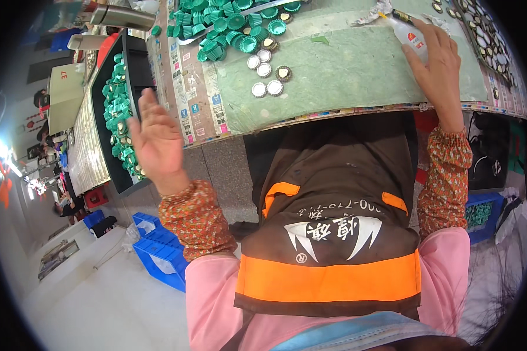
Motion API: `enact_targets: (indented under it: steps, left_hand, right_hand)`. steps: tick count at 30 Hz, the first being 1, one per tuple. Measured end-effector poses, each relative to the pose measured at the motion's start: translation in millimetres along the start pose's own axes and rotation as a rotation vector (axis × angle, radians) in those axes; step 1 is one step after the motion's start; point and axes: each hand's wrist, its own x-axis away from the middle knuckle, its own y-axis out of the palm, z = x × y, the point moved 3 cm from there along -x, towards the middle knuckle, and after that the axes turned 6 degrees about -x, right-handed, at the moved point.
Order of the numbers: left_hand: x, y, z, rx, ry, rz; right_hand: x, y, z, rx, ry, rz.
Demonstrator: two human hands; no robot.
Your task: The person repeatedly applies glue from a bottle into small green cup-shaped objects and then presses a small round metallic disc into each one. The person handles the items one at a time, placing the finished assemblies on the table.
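My right hand (pixel 442 65) is at the right of the table, its thumb and fingers around a small translucent squeeze bottle (pixel 409 36) with a yellow tip. My left hand (pixel 158 140) is raised in the air with its palm showing and holds nothing. Just left of it is a black tray (pixel 139 61) of green fluted caps (pixel 117 111). Several round pieces with white faces (pixel 259 89) and a dark-rimmed cap (pixel 283 73) lie on the green work mat (pixel 328 88). Beyond them a heap of green caps (pixel 234 23) spreads across the mat.
At the far right a tray (pixel 487 44) carries many dark-rimmed round pieces. A steel flask (pixel 120 16) lies at the back left. Blue crates (pixel 158 257) stand on the floor at my left; another blue crate (pixel 483 216) stands at my right.
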Motion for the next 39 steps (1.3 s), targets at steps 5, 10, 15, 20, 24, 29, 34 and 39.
enact_targets:
  steps: [5, 10, 15, 20, 24, 29, 34, 39]
  left_hand:
    - [-15, 31, -74, -0.907, -0.065, 0.105]
    - [-57, 57, -101, -1.697, 0.303, -0.036]
    - [-82, 63, -116, -2.19, 0.606, -0.117]
    - [-75, 69, -127, -2.268, 0.631, -0.134]
    - [-59, 73, -129, -1.711, 0.348, -0.124]
    - [-2, 103, -160, -1.151, -0.191, -0.194]
    - [22, 95, -161, -0.737, -0.465, -0.229]
    - [31, 80, -170, -0.559, -0.557, -0.243]
  right_hand:
    - [-3, 24, 10, -0.004, -0.092, -0.032]
    - [-8, 15, 3, -0.061, -0.108, 0.014]
    - [0, 5, 2, -0.355, 0.161, -0.022]
    - [9, 1, -30, -0.932, 0.305, -0.077]
    - [22, 8, -83, -1.38, 0.516, -0.32]
    - [34, 15, -144, -1.413, 0.308, -0.335]
    - [42, 18, -144, -1.447, 0.37, -0.398]
    - [47, 14, -147, -1.305, 0.382, -0.385]
